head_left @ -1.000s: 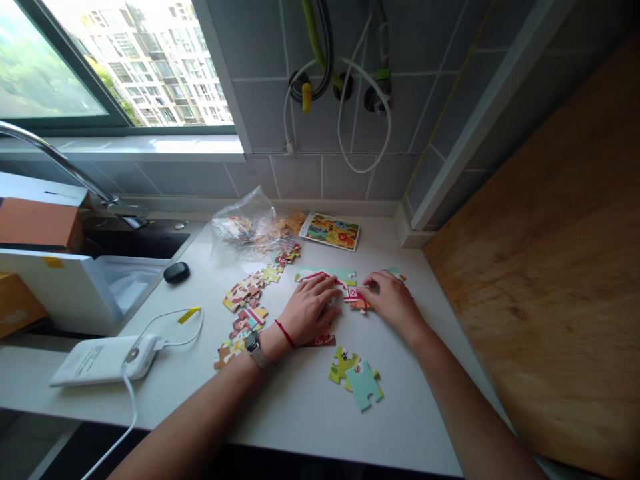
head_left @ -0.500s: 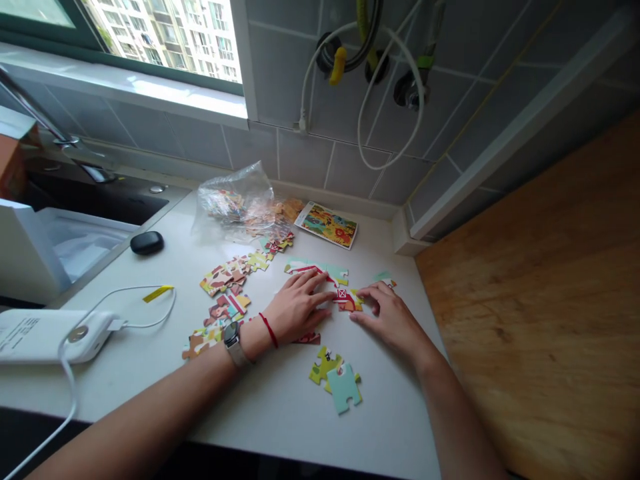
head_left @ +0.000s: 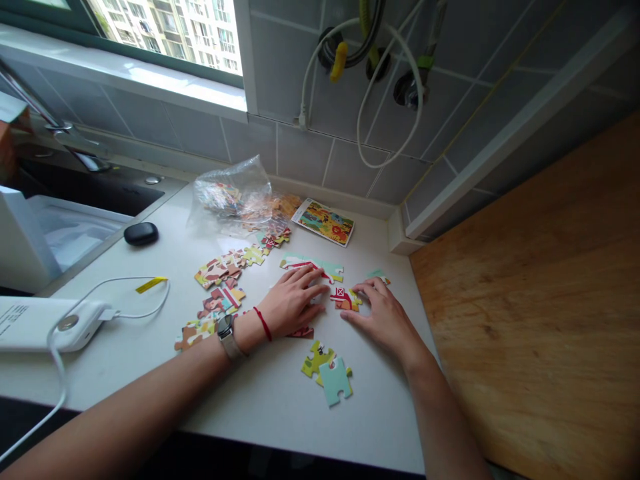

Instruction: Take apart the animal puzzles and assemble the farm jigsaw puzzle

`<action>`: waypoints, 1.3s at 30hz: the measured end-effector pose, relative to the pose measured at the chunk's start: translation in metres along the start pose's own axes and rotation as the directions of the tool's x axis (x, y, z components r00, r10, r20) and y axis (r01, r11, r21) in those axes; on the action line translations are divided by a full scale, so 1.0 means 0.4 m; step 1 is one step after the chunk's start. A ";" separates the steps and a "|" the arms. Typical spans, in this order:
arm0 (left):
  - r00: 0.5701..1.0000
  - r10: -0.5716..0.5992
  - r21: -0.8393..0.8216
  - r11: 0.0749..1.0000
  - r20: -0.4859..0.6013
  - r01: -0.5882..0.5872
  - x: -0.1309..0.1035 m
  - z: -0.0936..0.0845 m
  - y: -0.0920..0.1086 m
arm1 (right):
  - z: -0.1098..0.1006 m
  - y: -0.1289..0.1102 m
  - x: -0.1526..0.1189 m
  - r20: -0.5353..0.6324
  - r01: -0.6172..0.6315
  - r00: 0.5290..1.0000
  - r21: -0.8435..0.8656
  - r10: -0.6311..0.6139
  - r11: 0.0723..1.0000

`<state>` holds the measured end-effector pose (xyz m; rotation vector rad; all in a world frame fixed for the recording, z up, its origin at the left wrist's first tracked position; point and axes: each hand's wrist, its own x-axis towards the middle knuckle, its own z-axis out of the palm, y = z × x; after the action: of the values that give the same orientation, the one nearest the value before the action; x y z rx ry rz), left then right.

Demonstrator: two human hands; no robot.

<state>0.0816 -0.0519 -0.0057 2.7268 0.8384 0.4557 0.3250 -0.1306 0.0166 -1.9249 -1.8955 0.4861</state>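
Observation:
A red puzzle piece with a white crossed square (head_left: 345,299) lies flat on the counter between my hands. My right hand (head_left: 381,317) has its thumb and index finger curled round the piece's right side and lower edge. My left hand (head_left: 295,301), with a watch and a red cord at the wrist, lies palm down with fingers stretched out. Its fingertips rest just left of that piece, below a joined strip of pale green and red pieces (head_left: 305,262). Part of what lies under the palm is hidden; dark red pieces (head_left: 304,333) stick out beneath it.
Loose puzzle pieces (head_left: 220,268) spread left of my hands. Yellow-green and mint pieces (head_left: 336,381) overlap near the front. Behind are a clear plastic bag (head_left: 230,197) and a picture card (head_left: 325,221). A black case (head_left: 141,233) and white power bank (head_left: 55,323) lie left; a wooden panel (head_left: 530,307) stands right.
The view has shifted slightly, moving everything a little left. My fingers sit slightly differently around the red piece, and a gap shows between it and my left fingertips.

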 end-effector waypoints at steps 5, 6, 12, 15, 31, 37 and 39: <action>0.999 -0.020 -0.087 0.996 -0.042 0.017 0.002 -0.001 -0.003 | 0.012 -0.009 0.006 -0.020 -0.012 1.000 0.000 0.012 1.000; 0.998 -0.027 -0.117 0.993 -0.061 0.019 0.003 -0.002 -0.005 | 0.016 -0.011 0.008 -0.025 -0.015 1.000 0.009 0.015 1.000; 0.992 -0.046 -0.175 0.984 -0.119 0.024 0.006 -0.003 -0.011 | 0.028 -0.015 0.012 -0.025 -0.019 0.999 0.057 0.020 0.998; 0.992 -0.044 -0.162 0.986 -0.118 0.024 0.006 -0.003 -0.008 | 0.030 -0.011 0.012 -0.062 -0.044 0.997 0.024 0.045 0.999; 0.994 -0.057 -0.129 0.991 -0.091 0.045 0.006 0.000 -0.006 | 0.055 -0.042 0.026 -0.119 0.091 0.990 0.131 -0.075 0.987; 0.992 -0.034 -0.111 0.994 -0.122 0.021 0.005 0.002 -0.005 | 0.077 -0.053 0.038 -0.176 0.109 0.980 0.093 -0.092 0.990; 0.994 -0.023 -0.100 0.995 -0.109 0.012 0.006 0.001 -0.005 | 0.078 -0.051 0.039 -0.183 0.108 0.979 0.089 -0.091 0.990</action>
<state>0.0826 -0.0489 -0.0061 2.6211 0.8428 0.6321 0.2920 -0.1135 0.0002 -1.7397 -1.8083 0.3574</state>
